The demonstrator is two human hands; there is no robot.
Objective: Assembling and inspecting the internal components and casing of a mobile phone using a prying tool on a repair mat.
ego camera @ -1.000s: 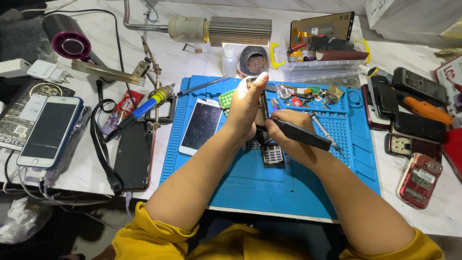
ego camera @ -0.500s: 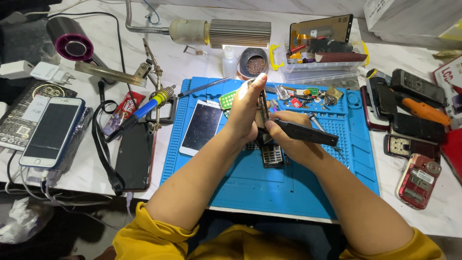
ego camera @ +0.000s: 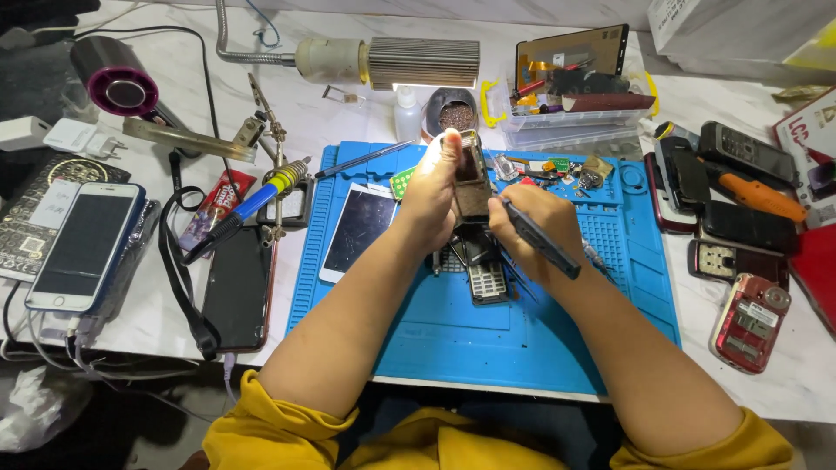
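Repair work on a small opened phone body (ego camera: 471,178) is the step in hand: the left hand (ego camera: 435,196) holds it upright above the blue mat (ego camera: 453,348), thumb stretched up its near side, under the glare of the gooseneck lamp (ego camera: 392,61). The right hand (ego camera: 535,222) has its grip closed narrowly around a dark slim tool (ego camera: 540,248), held like a pen, with the tip set against the lower right edge of the phone body. Whether the tip is in a screw or prying at a seam is hard to tell, since the fingers cover the contact. Both grips are therefore full: left on the phone, right on the tool.

Directly beneath the hands, a keypad piece (ego camera: 486,280) lies flat on the mat. A white-framed smartphone (ego camera: 359,231) rests face up on the mat's left part, just beside the left forearm. A yellow-and-blue soldering iron (ego camera: 261,198) sits in its stand off the mat on the table (ego camera: 157,322), and a row of dark handsets (ego camera: 740,222) lies at the right, with a red opened phone (ego camera: 751,320) nearer the edge.

By my judgement the next move calls for a steady left hold and fine, light pressure from the tool tip, since a slip could scratch the exposed board.
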